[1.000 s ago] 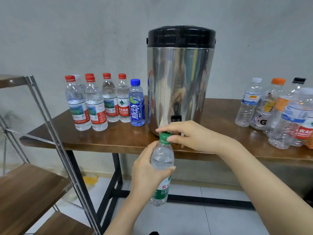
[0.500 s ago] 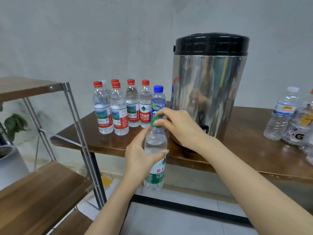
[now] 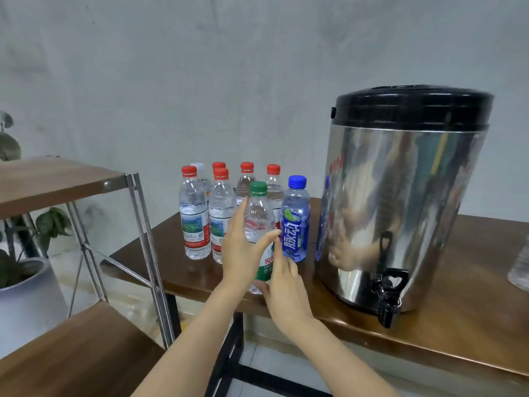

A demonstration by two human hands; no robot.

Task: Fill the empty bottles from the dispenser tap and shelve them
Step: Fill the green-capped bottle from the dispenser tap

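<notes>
A clear bottle with a green cap (image 3: 259,213) stands upright at the front of the wooden table (image 3: 458,325), just ahead of the other bottles. My left hand (image 3: 240,253) is wrapped around its middle from the left. My right hand (image 3: 286,287) rests with straight fingers against the bottle's lower label, not closed around it. The steel dispenser (image 3: 400,196) with a black lid stands to the right. Its black tap (image 3: 388,299) hangs over the table's front edge.
Several red-capped water bottles (image 3: 194,219) and a blue bottle (image 3: 294,224) stand behind the held one. A metal-framed shelf unit has a top board (image 3: 57,184) and a lower board (image 3: 71,353) at left. A potted plant (image 3: 25,299) sits behind it. Another bottle (image 3: 519,270) shows at the right edge.
My right hand left the green cap and dropped to the bottle's lower part. The bottle moved left from under the tap and up to the table by the other bottles. The view panned left.
</notes>
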